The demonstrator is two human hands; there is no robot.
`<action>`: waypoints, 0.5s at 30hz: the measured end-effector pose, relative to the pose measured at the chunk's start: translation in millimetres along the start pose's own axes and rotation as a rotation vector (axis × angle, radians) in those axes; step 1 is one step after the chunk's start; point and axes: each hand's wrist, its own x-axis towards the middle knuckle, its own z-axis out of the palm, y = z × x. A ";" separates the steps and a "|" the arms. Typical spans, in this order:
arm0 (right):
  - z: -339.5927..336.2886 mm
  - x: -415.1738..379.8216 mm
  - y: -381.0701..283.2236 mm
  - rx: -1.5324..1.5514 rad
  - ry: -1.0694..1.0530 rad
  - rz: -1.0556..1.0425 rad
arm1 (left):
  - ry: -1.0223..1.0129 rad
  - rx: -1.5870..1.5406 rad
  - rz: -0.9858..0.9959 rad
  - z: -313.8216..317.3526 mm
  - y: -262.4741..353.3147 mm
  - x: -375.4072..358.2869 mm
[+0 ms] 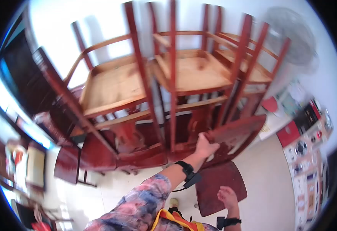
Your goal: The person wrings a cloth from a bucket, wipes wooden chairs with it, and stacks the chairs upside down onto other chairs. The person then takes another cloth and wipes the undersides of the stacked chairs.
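A dark red wooden chair (219, 188) stands on the floor right in front of me, its seat and curved backrest in view. My left hand (206, 147) grips the near side of that backrest, some fingertips hidden behind the wood. Over the right part of the seat, my right hand (227, 197) is raised with loosely curled fingers apart and nothing in them. Behind my left hand, several chairs are stacked upside down, such as one with a pale wooden seat underside (116, 82), on top of upright dark red chairs (99, 152).
Legs of the upturned chairs point up along the white wall (322, 73). A standing fan (291, 34) is at the back right. Patterned boxes (307, 169) and a red item (288, 134) line the right side. Another seat (66, 164) juts out at left.
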 end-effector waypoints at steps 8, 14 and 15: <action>105.0 -6.1 32.1 -0.250 -0.306 0.182 | -0.746 0.141 -0.314 -176.8 -116.0 -83.6; 233.3 2.0 46.2 -0.570 -0.477 0.165 | 0.042 0.147 -0.689 -415.3 -249.0 -221.5; 265.9 1.6 50.2 -0.598 -0.497 0.168 | 0.164 0.002 -0.774 -455.3 -261.0 -244.8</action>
